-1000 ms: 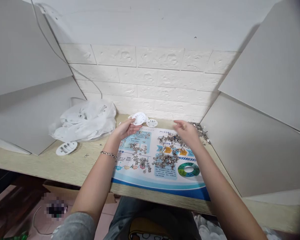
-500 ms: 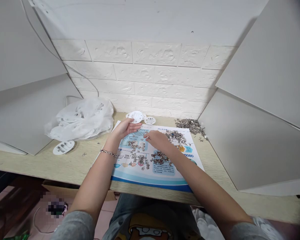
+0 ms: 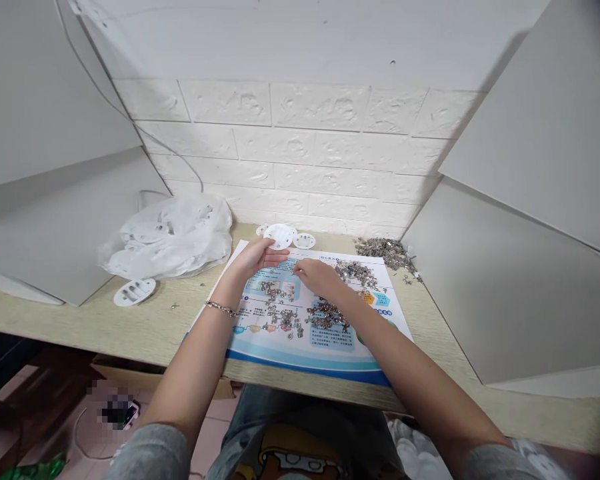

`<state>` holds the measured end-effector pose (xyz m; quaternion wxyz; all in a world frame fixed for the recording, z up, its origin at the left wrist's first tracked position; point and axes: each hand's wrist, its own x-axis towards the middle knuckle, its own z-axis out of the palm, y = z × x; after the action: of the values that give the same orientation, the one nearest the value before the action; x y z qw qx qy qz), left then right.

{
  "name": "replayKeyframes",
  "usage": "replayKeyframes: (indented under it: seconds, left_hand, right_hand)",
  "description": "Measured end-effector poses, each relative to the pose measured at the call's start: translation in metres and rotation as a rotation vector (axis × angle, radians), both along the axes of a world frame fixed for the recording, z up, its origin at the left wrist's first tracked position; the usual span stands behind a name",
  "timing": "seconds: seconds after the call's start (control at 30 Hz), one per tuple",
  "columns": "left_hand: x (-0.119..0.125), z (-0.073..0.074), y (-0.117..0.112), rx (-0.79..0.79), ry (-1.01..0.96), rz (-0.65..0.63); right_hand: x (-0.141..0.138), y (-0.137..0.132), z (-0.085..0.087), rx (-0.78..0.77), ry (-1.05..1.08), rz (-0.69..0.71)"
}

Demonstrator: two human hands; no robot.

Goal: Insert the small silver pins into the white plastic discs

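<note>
Our right hand [image 3: 316,275] had come back from the far pile [image 3: 386,250] with fingers pinched, contents unclear, meeting our left hand [image 3: 257,257], which gripped a disc [image 3: 279,236].

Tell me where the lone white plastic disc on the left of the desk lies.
In the head view the white plastic disc lies flat on the wooden desk at the left, just in front of the clear plastic bag and well left of the left hand.

white disc [image 3: 279,236] | silver bits [image 3: 329,315] | blue-white sheet [image 3: 300,350] — beige table [image 3: 130,327]
</note>
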<state>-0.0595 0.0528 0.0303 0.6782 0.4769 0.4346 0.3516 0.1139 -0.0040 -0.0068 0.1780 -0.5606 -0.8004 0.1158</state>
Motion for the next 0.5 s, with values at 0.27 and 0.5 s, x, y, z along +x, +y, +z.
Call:
replayKeyframes:
  seconds: [0.27, 0.5]
  left_hand:
    - [0.005, -0.004, -0.027, 0.116, 0.311, -0.254]
    - [0.018, -0.005, -0.044, 0.092, 0.33, -0.516]
  right_hand:
    - [0.026, -0.029, 0.024, -0.073, 0.44, -0.203]
    - [0.03, -0.035, 0.027, -0.064, 0.427, -0.355]
